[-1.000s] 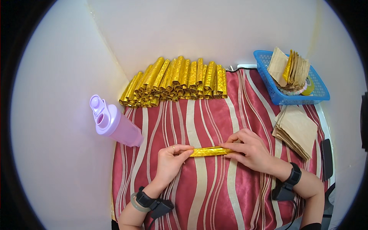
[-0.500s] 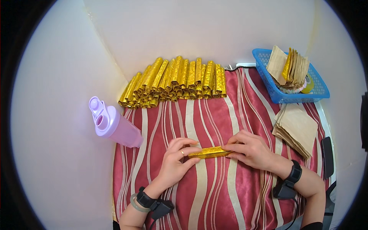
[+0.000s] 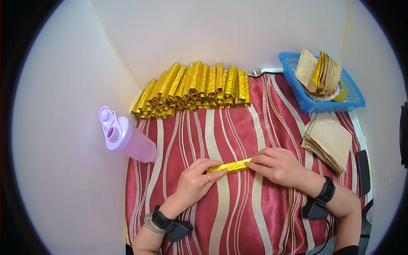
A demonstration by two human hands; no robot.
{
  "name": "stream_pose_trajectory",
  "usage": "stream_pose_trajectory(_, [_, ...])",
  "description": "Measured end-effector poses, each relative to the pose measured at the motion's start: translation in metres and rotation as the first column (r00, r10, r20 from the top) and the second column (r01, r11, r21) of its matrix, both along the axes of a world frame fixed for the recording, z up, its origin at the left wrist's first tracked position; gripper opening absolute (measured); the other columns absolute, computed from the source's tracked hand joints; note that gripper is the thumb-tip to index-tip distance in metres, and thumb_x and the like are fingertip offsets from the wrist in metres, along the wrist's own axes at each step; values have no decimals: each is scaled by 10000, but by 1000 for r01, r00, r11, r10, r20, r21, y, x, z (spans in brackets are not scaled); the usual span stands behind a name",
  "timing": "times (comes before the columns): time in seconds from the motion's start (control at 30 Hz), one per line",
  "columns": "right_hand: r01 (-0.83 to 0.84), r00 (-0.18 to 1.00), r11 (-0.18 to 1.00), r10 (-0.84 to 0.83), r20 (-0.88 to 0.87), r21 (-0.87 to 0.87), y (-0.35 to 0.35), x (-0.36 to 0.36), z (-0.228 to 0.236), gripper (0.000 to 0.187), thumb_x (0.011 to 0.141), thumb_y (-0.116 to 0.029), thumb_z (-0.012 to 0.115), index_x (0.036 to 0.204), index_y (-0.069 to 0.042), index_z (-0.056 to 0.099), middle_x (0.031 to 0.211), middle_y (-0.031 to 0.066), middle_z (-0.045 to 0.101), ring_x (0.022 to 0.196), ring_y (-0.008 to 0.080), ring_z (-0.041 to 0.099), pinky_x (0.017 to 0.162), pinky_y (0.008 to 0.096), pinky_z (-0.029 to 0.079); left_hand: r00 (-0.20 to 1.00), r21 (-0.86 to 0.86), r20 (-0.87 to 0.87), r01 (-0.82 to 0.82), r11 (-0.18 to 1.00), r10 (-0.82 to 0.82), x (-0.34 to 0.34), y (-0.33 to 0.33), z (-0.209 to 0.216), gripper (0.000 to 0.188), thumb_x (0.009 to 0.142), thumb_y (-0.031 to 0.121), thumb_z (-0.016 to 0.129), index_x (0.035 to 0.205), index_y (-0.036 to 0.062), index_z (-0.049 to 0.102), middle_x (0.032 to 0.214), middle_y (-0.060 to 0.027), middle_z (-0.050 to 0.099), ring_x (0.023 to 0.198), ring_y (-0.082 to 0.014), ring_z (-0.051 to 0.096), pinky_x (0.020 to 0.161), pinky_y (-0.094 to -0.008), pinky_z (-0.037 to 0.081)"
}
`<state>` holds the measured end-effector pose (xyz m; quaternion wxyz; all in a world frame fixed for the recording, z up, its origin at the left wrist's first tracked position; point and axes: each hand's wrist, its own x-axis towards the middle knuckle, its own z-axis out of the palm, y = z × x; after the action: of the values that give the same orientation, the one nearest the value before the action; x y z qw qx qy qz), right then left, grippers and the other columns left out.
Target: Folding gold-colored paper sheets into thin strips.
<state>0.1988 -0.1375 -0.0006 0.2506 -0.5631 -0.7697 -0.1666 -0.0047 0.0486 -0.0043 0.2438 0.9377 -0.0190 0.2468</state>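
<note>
Between my hands, just above or on the striped cloth, lies a gold foil paper bar [image 3: 235, 167], long and narrow. My left hand [image 3: 196, 178] grips its left end, thumb along the near side and fingers over the far side. At the other end, my right hand [image 3: 278, 167] pinches it between thumb and fingers. Part of each end is covered by my fingertips. Beyond my hands, at the back left, lies a stacked pile of similar gold bars [image 3: 195, 87], several layers deep.
A lilac shaker bottle [image 3: 134, 138] leans at left. Brown paper sheets [image 3: 329, 140] are stacked at right, below a blue basket [image 3: 312, 104] holding more paper and a yellow roll. A dark phone-like slab [image 3: 363, 172] lies at the right edge. Red striped cloth [image 3: 229, 221] covers the table.
The bar has been turned, its open slot no longer showing and a smooth gold face now up. My left thumb has moved onto it, and its right end tilts slightly farther away.
</note>
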Motion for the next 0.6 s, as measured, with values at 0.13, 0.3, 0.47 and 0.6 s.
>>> stream_pose_trajectory(0.13, [-5, 997, 1000, 3, 78, 16, -1, -1, 2, 307, 709, -108, 643, 997, -11, 689, 924, 38, 612, 906, 186, 614, 727, 285, 520, 1000, 45, 4, 7, 999, -7, 0, -2, 4, 262, 780, 29, 727, 1027, 113, 735, 1045, -98, 678, 910, -266, 649, 747, -352, 540])
stream_pose_trajectory(0.3, [-9, 998, 1000, 11, 54, -30, -2, -1, 2, 303, 721, -110, 637, 1003, -11, 688, 911, 34, 598, 903, 182, 608, 727, 293, 512, 999, 60, 9, 37, 997, -38, 0, -3, 6, 281, 775, 10, 707, 1044, 86, 730, 1056, -104, 678, 898, -269, 643, 735, -354, 541])
stream_pose_trajectory(0.47, [-31, 998, 999, 31, 49, 6, 1, -3, 4, 310, 732, -112, 635, 1021, -13, 687, 901, 26, 586, 876, 169, 597, 710, 285, 504, 999, 43, 8, 41, 998, -41, 2, -3, 3, 276, 779, 7, 702, 1041, 88, 733, 1061, -96, 679, 894, -266, 635, 729, -350, 538])
stream_pose_trajectory(0.6, [-80, 994, 996, 82, 73, -28, 7, -5, 0, 321, 736, -110, 635, 1037, -10, 683, 862, 18, 557, 816, 158, 571, 674, 275, 497, 1000, 32, 3, 26, 999, -26, 1, -3, 3, 288, 773, 11, 715, 1049, 93, 734, 1059, -85, 681, 899, -256, 631, 742, -347, 528])
